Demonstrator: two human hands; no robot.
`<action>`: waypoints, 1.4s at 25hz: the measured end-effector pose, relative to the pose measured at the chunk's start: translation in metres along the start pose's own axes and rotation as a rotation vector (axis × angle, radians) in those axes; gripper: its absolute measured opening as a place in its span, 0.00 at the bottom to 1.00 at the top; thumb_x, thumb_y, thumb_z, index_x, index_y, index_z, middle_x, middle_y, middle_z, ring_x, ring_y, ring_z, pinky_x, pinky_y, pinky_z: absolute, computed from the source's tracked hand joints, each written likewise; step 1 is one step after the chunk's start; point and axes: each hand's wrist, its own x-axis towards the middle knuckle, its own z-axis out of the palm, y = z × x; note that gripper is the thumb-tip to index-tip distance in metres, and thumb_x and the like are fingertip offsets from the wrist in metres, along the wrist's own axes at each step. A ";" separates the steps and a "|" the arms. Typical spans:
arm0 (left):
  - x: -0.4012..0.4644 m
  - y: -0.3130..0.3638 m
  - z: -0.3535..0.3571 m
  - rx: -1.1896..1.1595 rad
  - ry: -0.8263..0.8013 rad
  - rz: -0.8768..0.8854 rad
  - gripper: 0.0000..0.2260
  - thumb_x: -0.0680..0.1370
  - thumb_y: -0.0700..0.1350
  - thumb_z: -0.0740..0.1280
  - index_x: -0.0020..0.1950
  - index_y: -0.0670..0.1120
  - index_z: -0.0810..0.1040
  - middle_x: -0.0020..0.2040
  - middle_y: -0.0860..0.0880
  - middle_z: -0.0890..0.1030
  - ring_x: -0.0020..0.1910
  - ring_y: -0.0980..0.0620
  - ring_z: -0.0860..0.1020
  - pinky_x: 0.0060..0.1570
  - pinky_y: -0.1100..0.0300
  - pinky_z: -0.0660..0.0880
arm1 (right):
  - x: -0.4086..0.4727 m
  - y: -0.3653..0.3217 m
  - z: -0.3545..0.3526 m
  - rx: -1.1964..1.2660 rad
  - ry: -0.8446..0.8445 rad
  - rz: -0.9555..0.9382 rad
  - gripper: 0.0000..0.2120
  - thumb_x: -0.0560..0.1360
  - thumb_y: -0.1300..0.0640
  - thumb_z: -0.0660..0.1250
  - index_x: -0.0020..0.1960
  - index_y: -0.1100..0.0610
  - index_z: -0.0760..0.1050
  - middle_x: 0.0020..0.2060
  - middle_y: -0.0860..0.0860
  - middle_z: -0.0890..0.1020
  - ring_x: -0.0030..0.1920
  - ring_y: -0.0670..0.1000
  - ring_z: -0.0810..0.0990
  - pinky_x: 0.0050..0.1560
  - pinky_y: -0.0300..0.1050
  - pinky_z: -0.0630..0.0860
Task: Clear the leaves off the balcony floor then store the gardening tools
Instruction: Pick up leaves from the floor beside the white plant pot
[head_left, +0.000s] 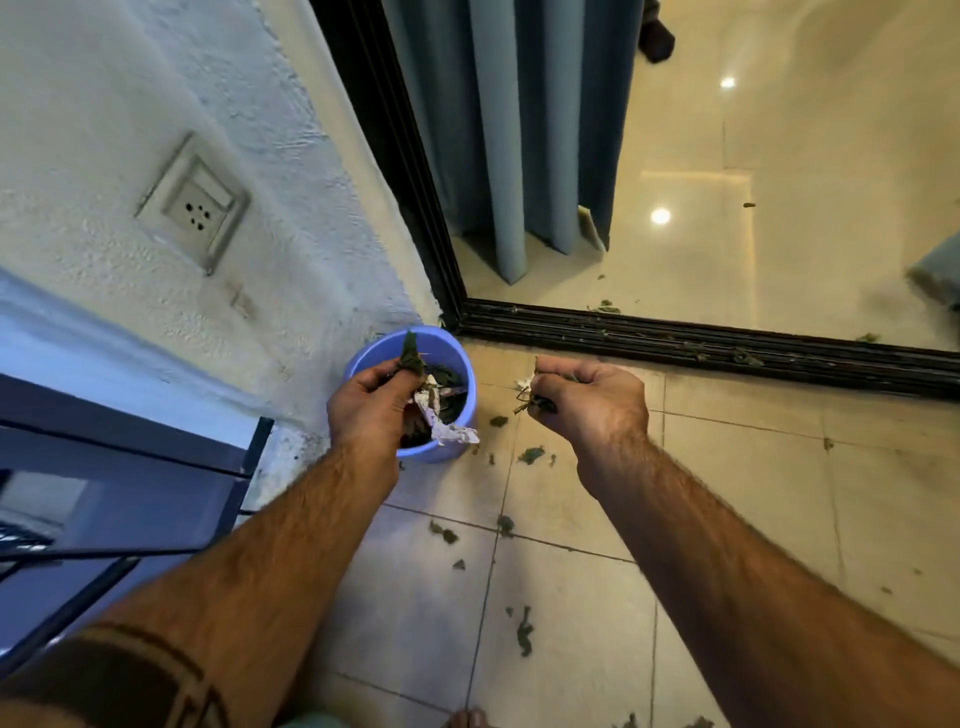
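Your left hand (371, 402) grips leaves and crumpled paper (441, 423) over the blue bucket (451, 451); your right hand (587, 397) pinches more leaves beside it. Release well inside the rim. Loose leaf scraps (524, 631) litter the tiles and the door track (727, 353).

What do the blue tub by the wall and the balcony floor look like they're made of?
The blue tub looks like moulded plastic: an even light-blue colour, a thin smooth rim and a soft sheen. The balcony floor looks like glazed ceramic or stone-look tile, cream with thin grout lines between square slabs and a faint gloss; which of the two cannot be told.
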 end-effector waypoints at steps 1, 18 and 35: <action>0.013 -0.001 -0.006 -0.018 0.024 -0.032 0.05 0.76 0.33 0.72 0.47 0.42 0.82 0.33 0.47 0.84 0.28 0.53 0.82 0.29 0.62 0.79 | 0.007 0.005 0.013 0.005 -0.004 0.023 0.09 0.73 0.68 0.74 0.44 0.55 0.85 0.40 0.54 0.87 0.38 0.51 0.84 0.48 0.50 0.86; 0.156 -0.011 -0.058 0.104 -0.279 -0.273 0.16 0.84 0.43 0.62 0.71 0.54 0.74 0.55 0.49 0.79 0.46 0.46 0.80 0.39 0.51 0.81 | 0.061 0.049 0.204 -0.147 -0.321 0.129 0.23 0.83 0.66 0.56 0.75 0.51 0.68 0.50 0.54 0.79 0.42 0.54 0.79 0.42 0.50 0.80; 0.079 -0.020 -0.061 0.446 -0.305 0.152 0.27 0.81 0.47 0.68 0.79 0.51 0.66 0.74 0.53 0.71 0.71 0.56 0.71 0.73 0.54 0.66 | 0.008 0.031 0.110 -0.420 -0.233 -0.358 0.28 0.77 0.51 0.73 0.74 0.52 0.70 0.62 0.48 0.79 0.49 0.39 0.79 0.54 0.31 0.74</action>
